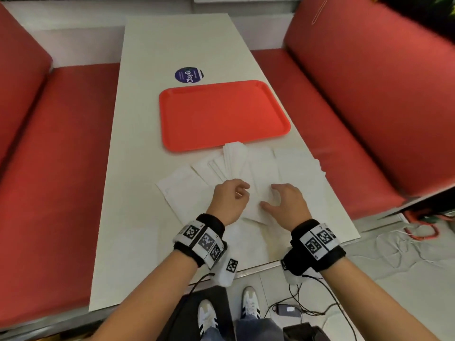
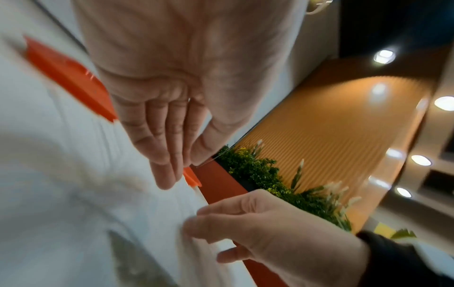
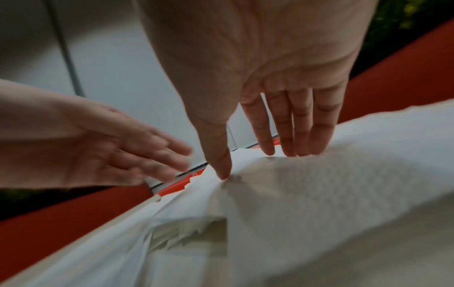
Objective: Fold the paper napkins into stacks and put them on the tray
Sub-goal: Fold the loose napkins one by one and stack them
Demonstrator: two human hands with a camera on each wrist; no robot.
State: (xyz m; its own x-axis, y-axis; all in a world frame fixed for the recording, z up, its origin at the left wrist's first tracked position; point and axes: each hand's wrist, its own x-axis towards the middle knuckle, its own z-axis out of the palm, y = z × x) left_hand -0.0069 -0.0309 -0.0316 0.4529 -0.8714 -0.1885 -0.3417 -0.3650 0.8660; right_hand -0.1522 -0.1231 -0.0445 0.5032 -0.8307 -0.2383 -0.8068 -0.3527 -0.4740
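Both hands, left (image 1: 230, 199) and right (image 1: 285, 201), are spread flat on loose napkins (image 1: 261, 168), fingers relaxed. Beyond the hands, a tray (image 1: 221, 114) is seen on the surface (image 1: 147, 57), its near edge overlapped by the napkins.

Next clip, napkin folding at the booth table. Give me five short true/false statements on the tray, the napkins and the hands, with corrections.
1. The orange tray holds a folded stack. False: its surface is bare, though one napkin edge overlaps its near rim.
2. The paper napkins lie spread on the table. True.
3. The right hand has fingers extended onto the napkins. True.
4. The left hand grips the tray. False: it is over the napkins.
5. A round blue sticker lies beyond the tray. True.
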